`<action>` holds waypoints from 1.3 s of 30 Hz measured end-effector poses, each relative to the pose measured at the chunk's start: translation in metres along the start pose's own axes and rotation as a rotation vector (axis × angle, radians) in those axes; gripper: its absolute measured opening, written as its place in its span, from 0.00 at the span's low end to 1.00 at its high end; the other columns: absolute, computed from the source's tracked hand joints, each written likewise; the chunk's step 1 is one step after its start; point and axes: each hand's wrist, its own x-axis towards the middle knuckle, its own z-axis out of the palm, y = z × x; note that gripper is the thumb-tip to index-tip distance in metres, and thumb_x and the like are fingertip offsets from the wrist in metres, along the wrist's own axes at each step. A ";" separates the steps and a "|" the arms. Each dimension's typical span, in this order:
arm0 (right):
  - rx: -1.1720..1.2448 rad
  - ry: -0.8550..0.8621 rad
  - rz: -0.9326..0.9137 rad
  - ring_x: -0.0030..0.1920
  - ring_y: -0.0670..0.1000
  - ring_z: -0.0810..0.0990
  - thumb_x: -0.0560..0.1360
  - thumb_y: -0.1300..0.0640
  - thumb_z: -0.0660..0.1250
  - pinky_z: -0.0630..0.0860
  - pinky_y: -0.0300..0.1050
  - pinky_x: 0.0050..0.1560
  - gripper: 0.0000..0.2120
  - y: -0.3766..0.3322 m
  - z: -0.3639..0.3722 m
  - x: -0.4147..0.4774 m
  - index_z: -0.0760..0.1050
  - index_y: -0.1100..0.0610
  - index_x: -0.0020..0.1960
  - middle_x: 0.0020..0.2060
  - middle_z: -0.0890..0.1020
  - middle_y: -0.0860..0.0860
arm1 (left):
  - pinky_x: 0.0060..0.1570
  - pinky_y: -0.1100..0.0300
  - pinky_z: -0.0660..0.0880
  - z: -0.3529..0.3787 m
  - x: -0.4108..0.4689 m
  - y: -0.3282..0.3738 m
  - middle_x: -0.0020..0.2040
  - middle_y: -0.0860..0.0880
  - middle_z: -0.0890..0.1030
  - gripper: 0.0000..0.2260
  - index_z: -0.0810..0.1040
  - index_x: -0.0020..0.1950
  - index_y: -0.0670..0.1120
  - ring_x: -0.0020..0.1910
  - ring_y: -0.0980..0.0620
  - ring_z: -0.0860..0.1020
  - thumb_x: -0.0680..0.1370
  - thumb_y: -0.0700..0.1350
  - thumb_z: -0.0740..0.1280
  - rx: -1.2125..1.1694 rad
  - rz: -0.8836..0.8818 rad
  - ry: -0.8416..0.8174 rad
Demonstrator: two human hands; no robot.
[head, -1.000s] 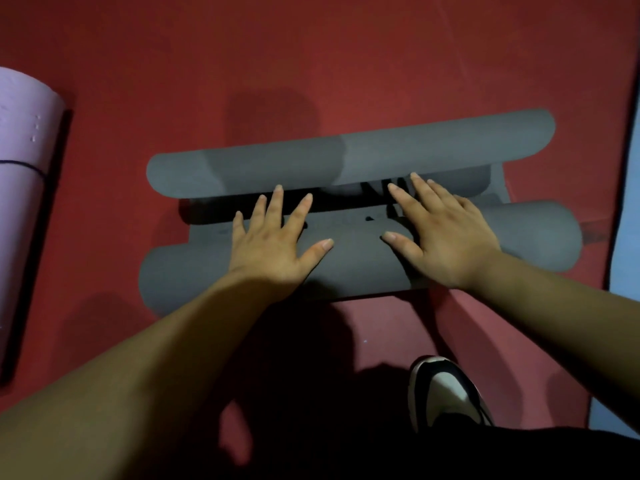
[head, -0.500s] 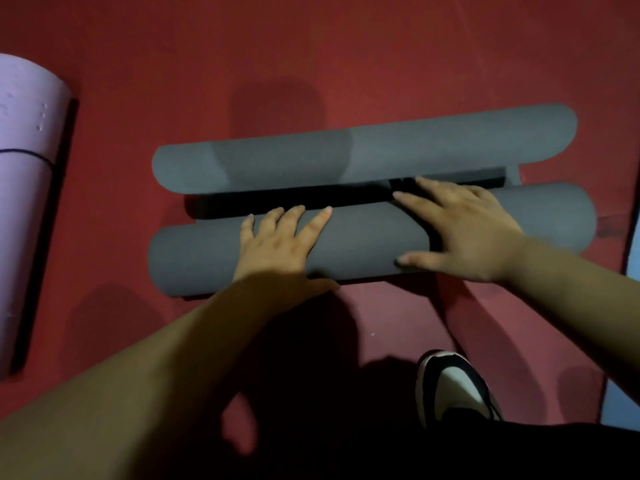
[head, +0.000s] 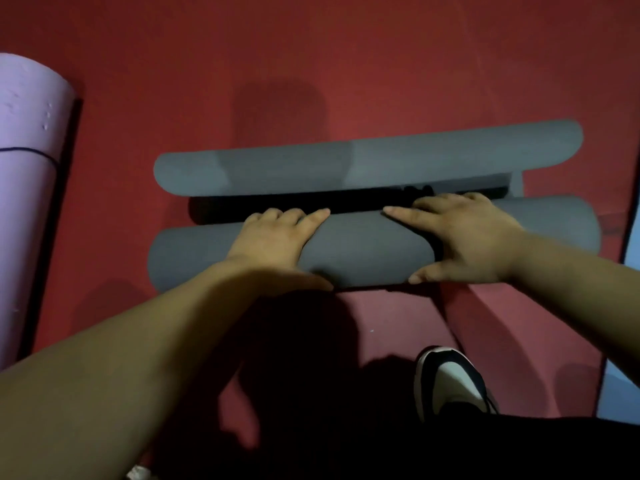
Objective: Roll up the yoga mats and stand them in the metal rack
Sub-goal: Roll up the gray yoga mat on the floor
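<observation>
Since half a second ago the near roll of the grey yoga mat (head: 363, 251) has turned further away from the person, and the dark gap between it and the mat's curled far end (head: 381, 161) has narrowed. The fingers, which lay flatter on top before, now wrap over the roll's far side. The left hand (head: 277, 240) grips the roll with its fingers curled over the top and its thumb along the near lower edge. The right hand (head: 464, 237) grips it just beside the left, forefinger stretched along the top, the other fingers hooked over the far side, thumb low on the near side. The mat lies on the red floor (head: 346, 64) under and beyond both hands. Well out past the left hand lies a lilac mat (head: 27, 168). Below the right wrist a black-and-white shoe (head: 450, 382) rests on the floor.
</observation>
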 end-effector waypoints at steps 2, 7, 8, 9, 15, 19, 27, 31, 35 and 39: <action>0.097 -0.062 -0.049 0.64 0.54 0.77 0.64 0.20 0.63 0.75 0.56 0.60 0.53 -0.011 0.006 -0.018 0.44 0.35 0.81 0.66 0.77 0.49 | 0.62 0.48 0.72 0.011 -0.024 0.005 0.70 0.50 0.74 0.55 0.55 0.82 0.58 0.61 0.42 0.75 0.61 0.84 0.58 -0.013 0.057 -0.024; 0.153 -0.193 -0.094 0.63 0.48 0.77 0.65 0.18 0.59 0.76 0.48 0.54 0.49 -0.042 0.032 -0.064 0.35 0.26 0.77 0.62 0.79 0.44 | 0.57 0.48 0.78 0.044 -0.080 0.021 0.63 0.46 0.82 0.52 0.60 0.80 0.59 0.58 0.41 0.81 0.62 0.84 0.56 -0.098 0.080 -0.141; 0.148 -0.179 -0.090 0.63 0.48 0.77 0.65 0.18 0.58 0.76 0.47 0.53 0.49 -0.043 0.035 -0.064 0.34 0.25 0.76 0.62 0.80 0.43 | 0.56 0.49 0.78 0.045 -0.081 0.022 0.63 0.46 0.82 0.51 0.60 0.80 0.60 0.58 0.42 0.81 0.62 0.84 0.57 -0.107 0.064 -0.154; 0.148 -0.160 -0.092 0.63 0.48 0.77 0.65 0.17 0.57 0.76 0.47 0.53 0.48 -0.043 0.035 -0.063 0.36 0.26 0.76 0.61 0.80 0.42 | 0.57 0.50 0.78 0.043 -0.079 0.021 0.64 0.47 0.82 0.51 0.59 0.80 0.60 0.59 0.43 0.81 0.62 0.84 0.58 -0.115 0.057 -0.152; 0.099 -0.076 -0.191 0.65 0.50 0.78 0.69 0.19 0.56 0.79 0.53 0.53 0.46 -0.035 0.035 -0.046 0.47 0.33 0.81 0.71 0.75 0.43 | 0.59 0.52 0.74 0.032 -0.064 0.014 0.63 0.54 0.80 0.49 0.58 0.78 0.63 0.61 0.49 0.80 0.62 0.81 0.66 -0.203 0.098 -0.143; 0.068 0.115 -0.305 0.60 0.55 0.83 0.74 0.24 0.60 0.83 0.54 0.43 0.39 -0.027 0.044 -0.042 0.61 0.40 0.80 0.67 0.80 0.52 | 0.60 0.53 0.74 0.029 -0.054 0.008 0.63 0.54 0.79 0.47 0.54 0.80 0.65 0.62 0.50 0.78 0.66 0.79 0.67 -0.206 0.149 -0.160; 0.074 0.222 -0.381 0.59 0.57 0.84 0.75 0.27 0.61 0.84 0.53 0.41 0.35 -0.020 0.048 -0.035 0.69 0.42 0.76 0.65 0.81 0.55 | 0.57 0.50 0.77 0.033 -0.050 0.001 0.70 0.50 0.74 0.38 0.52 0.81 0.66 0.63 0.47 0.78 0.74 0.76 0.58 -0.156 0.350 -0.057; 0.091 0.221 -0.371 0.58 0.56 0.85 0.74 0.26 0.62 0.84 0.53 0.39 0.36 -0.016 0.045 -0.030 0.70 0.43 0.76 0.64 0.82 0.54 | 0.53 0.46 0.78 0.032 -0.048 0.002 0.70 0.43 0.74 0.32 0.56 0.81 0.64 0.62 0.41 0.78 0.79 0.74 0.51 -0.036 0.394 0.008; 0.141 0.249 -0.358 0.54 0.55 0.86 0.73 0.26 0.64 0.83 0.51 0.37 0.36 -0.011 0.037 -0.022 0.73 0.45 0.74 0.61 0.84 0.51 | 0.60 0.43 0.75 0.042 -0.062 0.012 0.72 0.40 0.74 0.26 0.63 0.80 0.61 0.67 0.37 0.76 0.83 0.67 0.51 -0.038 0.328 0.152; 0.147 0.269 -0.370 0.53 0.54 0.86 0.73 0.27 0.64 0.82 0.50 0.37 0.37 -0.009 0.038 -0.017 0.75 0.47 0.74 0.60 0.84 0.50 | 0.61 0.43 0.71 0.044 -0.064 0.017 0.74 0.42 0.72 0.35 0.59 0.81 0.63 0.69 0.39 0.73 0.77 0.76 0.53 0.032 0.268 0.150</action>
